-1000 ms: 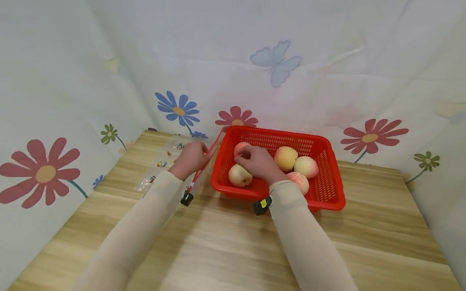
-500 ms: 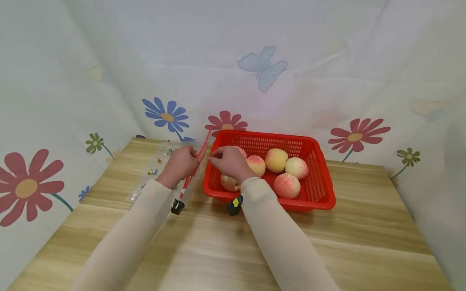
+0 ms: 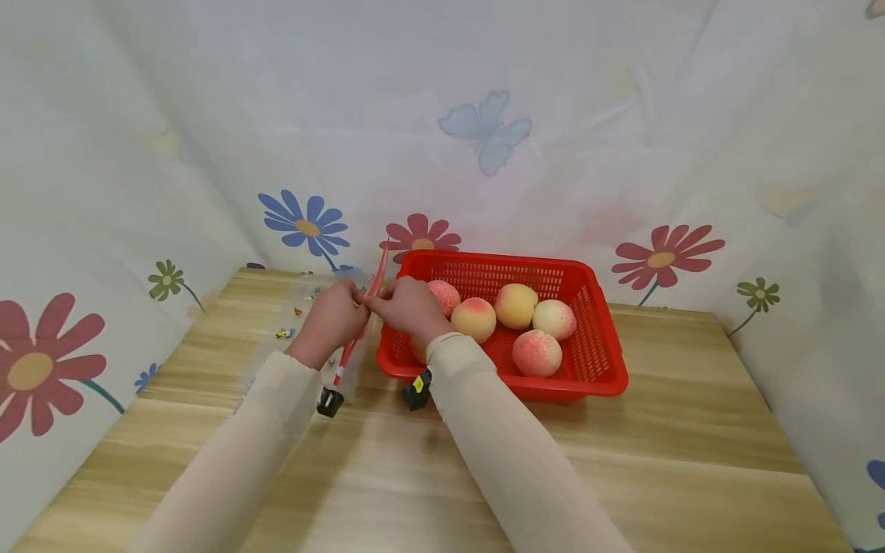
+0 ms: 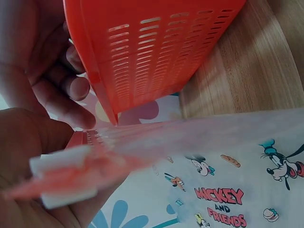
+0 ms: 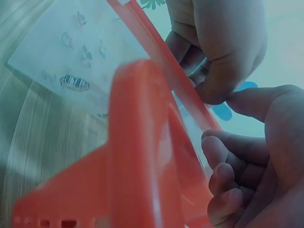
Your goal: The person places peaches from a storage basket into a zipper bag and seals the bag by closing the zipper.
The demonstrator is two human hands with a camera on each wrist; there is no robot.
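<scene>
A clear zip bag [image 4: 218, 180] printed with cartoon figures and "Mickey and Friends" stands on edge, left of the red basket [image 3: 608, 330]. Its red zip edge [image 5: 156, 42] carries a white slider [image 4: 64, 175], seen in the left wrist view. My left hand [image 3: 335, 319] pinches this zip edge between thumb and fingers. From the basket side, my right hand [image 3: 408, 307] reaches over the basket's left rim, thumb and forefinger at the same zip edge close to my left fingertips. Its other fingers are curled.
Several peaches [image 3: 537, 353] lie in the basket, one partly hidden behind my right wrist. The wooden table [image 3: 691, 430] meets a flower-printed cloth wall [image 3: 567, 177] at the back and sides.
My right hand has moved left, from over the peaches to the bag's zip edge beside my left hand. The left hand keeps its hold on the bag. The head view has shifted slightly.
</scene>
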